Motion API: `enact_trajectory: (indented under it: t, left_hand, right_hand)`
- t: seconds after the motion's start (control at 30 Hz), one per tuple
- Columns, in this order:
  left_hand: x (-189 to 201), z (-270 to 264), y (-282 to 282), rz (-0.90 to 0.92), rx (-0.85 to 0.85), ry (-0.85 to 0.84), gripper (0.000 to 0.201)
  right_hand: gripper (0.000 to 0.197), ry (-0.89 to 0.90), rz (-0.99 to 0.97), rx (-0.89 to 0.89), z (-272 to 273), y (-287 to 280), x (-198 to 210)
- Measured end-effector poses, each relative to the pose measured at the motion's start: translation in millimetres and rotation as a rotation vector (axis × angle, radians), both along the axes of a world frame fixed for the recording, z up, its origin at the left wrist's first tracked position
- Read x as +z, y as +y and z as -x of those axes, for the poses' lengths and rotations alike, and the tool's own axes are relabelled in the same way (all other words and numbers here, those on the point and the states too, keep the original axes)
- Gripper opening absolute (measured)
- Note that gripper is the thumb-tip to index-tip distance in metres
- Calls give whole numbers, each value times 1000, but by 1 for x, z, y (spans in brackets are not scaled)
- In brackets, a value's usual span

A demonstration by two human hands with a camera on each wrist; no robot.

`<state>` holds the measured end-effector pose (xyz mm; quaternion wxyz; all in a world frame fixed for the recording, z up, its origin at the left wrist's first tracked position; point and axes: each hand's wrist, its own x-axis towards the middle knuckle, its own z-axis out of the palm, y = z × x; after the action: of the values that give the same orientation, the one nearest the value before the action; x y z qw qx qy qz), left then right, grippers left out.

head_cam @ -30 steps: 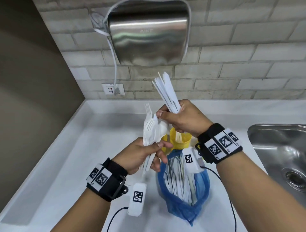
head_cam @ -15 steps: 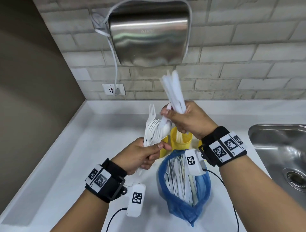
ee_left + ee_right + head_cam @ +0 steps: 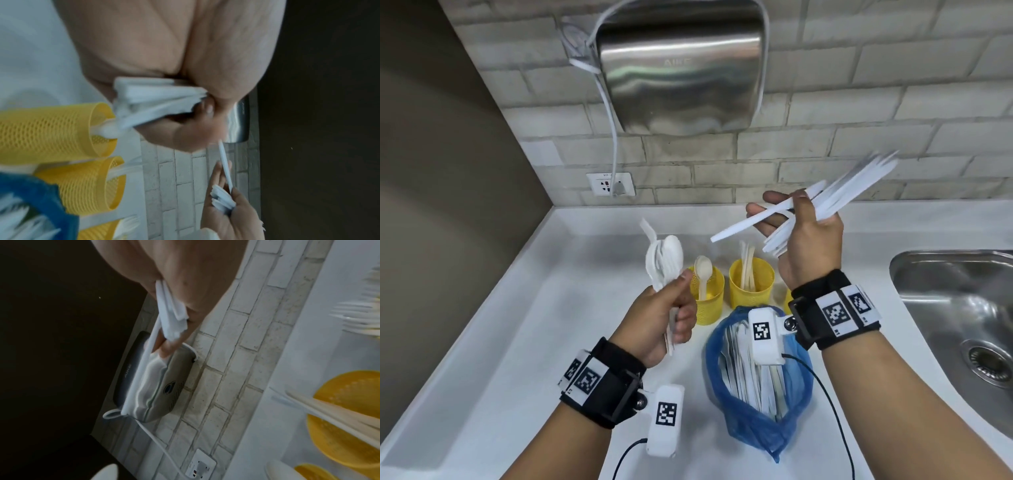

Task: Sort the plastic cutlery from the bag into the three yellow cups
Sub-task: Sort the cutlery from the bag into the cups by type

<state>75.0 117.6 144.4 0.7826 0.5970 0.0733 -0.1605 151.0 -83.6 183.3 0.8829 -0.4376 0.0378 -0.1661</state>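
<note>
My left hand [image 3: 667,308] grips a bunch of white plastic spoons and forks [image 3: 664,260] upright, just left of the left yellow cup [image 3: 707,298], which holds one spoon. The middle yellow cup [image 3: 751,282] holds several knives. A third yellow cup [image 3: 788,297] is mostly hidden behind my right wrist. My right hand [image 3: 801,236] is raised above the cups and grips a bundle of white knives [image 3: 849,186] that fan up to the right, with one knife [image 3: 750,226] sticking out to the left. The blue bag [image 3: 756,387] lies open in front with more cutlery inside.
A steel sink [image 3: 962,329] is set into the white counter [image 3: 517,342] at the right. A steel hand dryer [image 3: 681,65] hangs on the brick wall, its cord running down to a socket [image 3: 611,184]. A dark wall borders the left side.
My right hand has swung its knife bundle up and to the right, away from my left hand, and tilted it. My left hand lowered slightly with its spoons and forks.
</note>
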Motion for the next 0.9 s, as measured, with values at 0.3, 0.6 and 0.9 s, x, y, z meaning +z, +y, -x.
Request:
enact_trajectory:
  t: [0.3,0.6,0.9]
  left_hand:
    - [10,-4,-23,355,29,78,46]
    - [-3,-2,-23,-319,148,-456,17]
    - [-3,-13,9,-1459,374,-1078,6]
  right_hand:
    - [22,-195,324,59,34,38,-1]
    - [50,-82,236,141,45,44,-18]
    - [51,-67,105,143,37,26,-13]
